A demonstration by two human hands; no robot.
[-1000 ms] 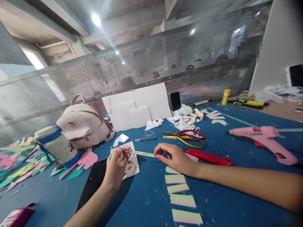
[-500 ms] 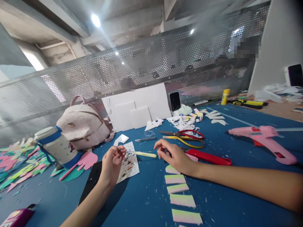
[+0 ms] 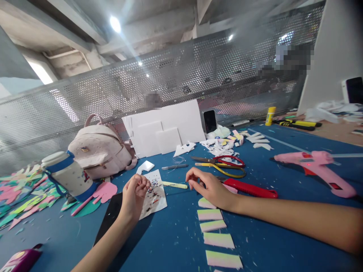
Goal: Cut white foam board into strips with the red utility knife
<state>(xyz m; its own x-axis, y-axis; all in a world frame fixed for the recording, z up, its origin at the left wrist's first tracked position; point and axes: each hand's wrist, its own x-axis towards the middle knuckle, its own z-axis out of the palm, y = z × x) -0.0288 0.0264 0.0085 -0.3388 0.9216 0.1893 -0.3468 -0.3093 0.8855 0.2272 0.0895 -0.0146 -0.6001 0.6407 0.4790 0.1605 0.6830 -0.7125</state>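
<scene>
- Head view: one slim, pale yellow pen (image 3: 174,185) lies between the hands, one end over a white sheet (image 3: 161,204).
- Left hand (image 3: 135,194): fingertips bunched near the sheet; cannot tell if pinching anything.
- Right hand (image 3: 208,188): fingers curled beside the pen's other end; cannot tell if pinching anything.
- Five full strips (image 3: 219,240); one glue gun (image 3: 317,167).
- Sheet bears tiny bits (image 3: 154,195); bottle (image 3: 68,174) is lidded, contents hidden.

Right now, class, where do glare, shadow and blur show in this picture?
Head view: glare streaks down from the round white ceiling light; same head view: a dark shadow lies on the blue tabletop along the bare left forearm; head view again: the grey perforated metal screen looks hazy toward its upper right, and blocky pixelation hides patches there.
</scene>
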